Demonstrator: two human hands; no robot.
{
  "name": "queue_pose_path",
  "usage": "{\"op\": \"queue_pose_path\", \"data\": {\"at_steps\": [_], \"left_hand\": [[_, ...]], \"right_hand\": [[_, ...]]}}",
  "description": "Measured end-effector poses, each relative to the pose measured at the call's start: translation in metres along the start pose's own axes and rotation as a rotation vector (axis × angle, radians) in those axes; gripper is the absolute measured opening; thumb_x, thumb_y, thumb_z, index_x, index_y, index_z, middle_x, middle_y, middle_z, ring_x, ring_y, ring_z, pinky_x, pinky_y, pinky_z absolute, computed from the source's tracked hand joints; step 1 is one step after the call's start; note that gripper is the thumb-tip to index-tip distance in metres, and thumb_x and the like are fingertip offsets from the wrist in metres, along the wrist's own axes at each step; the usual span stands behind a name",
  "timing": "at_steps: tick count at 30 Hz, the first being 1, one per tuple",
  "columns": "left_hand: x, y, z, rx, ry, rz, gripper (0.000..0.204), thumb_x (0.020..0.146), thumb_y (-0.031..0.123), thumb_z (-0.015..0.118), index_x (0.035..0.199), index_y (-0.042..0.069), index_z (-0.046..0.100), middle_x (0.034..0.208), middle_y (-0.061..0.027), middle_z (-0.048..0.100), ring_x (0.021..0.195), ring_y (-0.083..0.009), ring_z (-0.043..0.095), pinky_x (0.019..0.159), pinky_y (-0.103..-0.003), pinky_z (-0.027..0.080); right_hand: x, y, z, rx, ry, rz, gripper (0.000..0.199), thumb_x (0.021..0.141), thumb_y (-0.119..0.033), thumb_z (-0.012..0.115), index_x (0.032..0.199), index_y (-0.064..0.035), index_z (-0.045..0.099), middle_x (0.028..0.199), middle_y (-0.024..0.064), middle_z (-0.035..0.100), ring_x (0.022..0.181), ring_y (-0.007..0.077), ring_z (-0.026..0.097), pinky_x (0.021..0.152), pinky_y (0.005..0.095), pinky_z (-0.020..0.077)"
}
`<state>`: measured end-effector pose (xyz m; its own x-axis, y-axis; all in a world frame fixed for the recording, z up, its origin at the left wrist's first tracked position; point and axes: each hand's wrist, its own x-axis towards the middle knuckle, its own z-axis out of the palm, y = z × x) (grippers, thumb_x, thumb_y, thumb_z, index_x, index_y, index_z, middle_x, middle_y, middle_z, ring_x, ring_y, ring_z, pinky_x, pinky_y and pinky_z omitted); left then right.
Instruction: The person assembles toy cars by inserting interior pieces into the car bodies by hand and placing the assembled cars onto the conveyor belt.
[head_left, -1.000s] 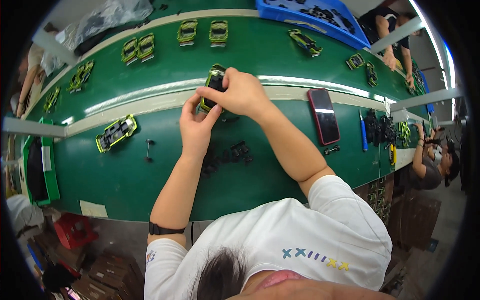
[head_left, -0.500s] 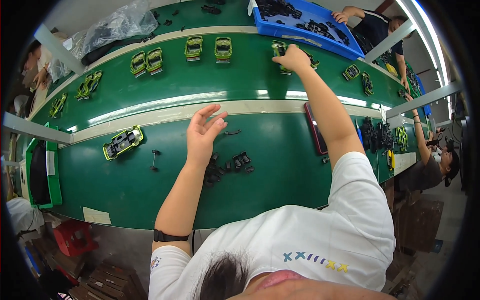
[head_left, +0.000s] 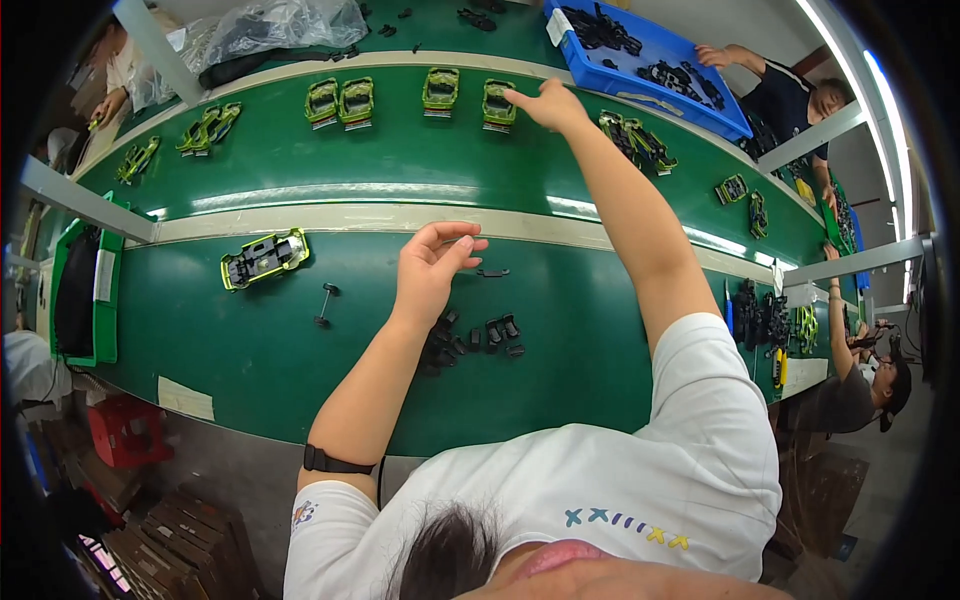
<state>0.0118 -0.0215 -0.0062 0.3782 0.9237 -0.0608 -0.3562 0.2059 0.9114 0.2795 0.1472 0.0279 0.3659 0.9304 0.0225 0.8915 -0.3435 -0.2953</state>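
Observation:
My right hand [head_left: 552,106] reaches to the far strip of the bench, thumb stretched out at the edge of a green toy car body [head_left: 499,106]. Its fingers look apart, and nothing shows in them. My left hand [head_left: 428,268] hovers over the near bench, fingers loosely curled and thumb apart, with nothing visible in it. Below and right of it lie several small black plastic parts [head_left: 492,333] and a thin black piece [head_left: 493,273]. On the near left rests a green car body with a black chassis [head_left: 265,260], beside a wheel axle [head_left: 326,305].
More green car bodies [head_left: 340,104] stand along the far strip, including a close pair [head_left: 637,142] right of my hand. A blue bin [head_left: 655,75] of black parts stands behind. A green crate [head_left: 85,290] is at left. Co-workers' hands [head_left: 728,56] show at the edges.
My right hand has left the close pair of car bodies and moved left to a single one. The whole view has shifted. My left hand's fingers are drawn in slightly more.

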Motion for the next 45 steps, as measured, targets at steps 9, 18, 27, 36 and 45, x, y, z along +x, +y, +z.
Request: {"op": "queue_pose_path", "data": {"at_steps": [9,18,27,36,45], "left_hand": [[0.002,-0.005,-0.003,-0.006,0.005,-0.010,0.017,0.088,0.007,0.057,0.102,-0.003,0.057,0.103,-0.0126,0.063,0.090,-0.0202,0.064,0.075,-0.029,0.053],[0.004,-0.015,0.003,0.075,0.118,0.045,0.072,0.085,0.011,0.066,0.140,0.002,0.020,0.137,-0.0199,0.032,0.112,-0.0245,0.050,0.090,-0.033,0.047],[0.007,-0.017,-0.002,0.045,0.121,0.153,0.057,0.086,-0.003,0.052,0.135,0.000,0.024,0.123,-0.0174,0.047,0.101,-0.0249,0.059,0.082,-0.033,0.052],[0.006,-0.002,-0.008,-0.058,0.192,0.028,0.042,0.085,-0.002,0.050,0.124,-0.005,0.038,0.113,-0.0194,0.054,0.092,-0.0308,0.063,0.075,-0.035,0.055],[0.008,0.001,-0.011,-0.152,0.242,-0.081,0.040,0.087,-0.001,0.051,0.125,-0.005,0.041,0.118,-0.0167,0.051,0.097,-0.0273,0.061,0.075,-0.038,0.057]], "right_hand": [[0.013,-0.057,0.016,-0.009,-0.103,0.198,0.090,0.070,-0.051,0.065,0.136,-0.0002,0.030,0.118,0.0120,0.060,0.107,0.0258,0.059,0.086,0.0369,0.0486],[-0.104,-0.070,0.000,0.705,-0.353,-0.027,0.094,0.064,-0.034,0.076,0.127,0.0133,0.026,0.116,0.0272,0.052,0.099,0.0321,0.061,0.057,0.0349,0.0577],[-0.147,-0.057,-0.015,0.339,-0.346,-0.390,0.076,0.078,-0.053,0.065,0.124,0.0029,0.043,0.097,0.0190,0.063,0.095,0.0280,0.062,0.080,0.0355,0.0477],[0.115,0.080,-0.073,-0.085,0.269,-0.034,0.028,0.076,-0.027,0.058,0.088,-0.0054,0.070,0.096,0.0192,0.066,0.094,0.0346,0.063,0.084,0.0421,0.0494],[0.215,0.175,-0.033,-0.337,-0.008,0.137,0.038,0.083,-0.025,0.049,0.116,-0.0111,0.061,0.119,0.0210,0.057,0.111,0.0349,0.055,0.094,0.0407,0.0439]]}}
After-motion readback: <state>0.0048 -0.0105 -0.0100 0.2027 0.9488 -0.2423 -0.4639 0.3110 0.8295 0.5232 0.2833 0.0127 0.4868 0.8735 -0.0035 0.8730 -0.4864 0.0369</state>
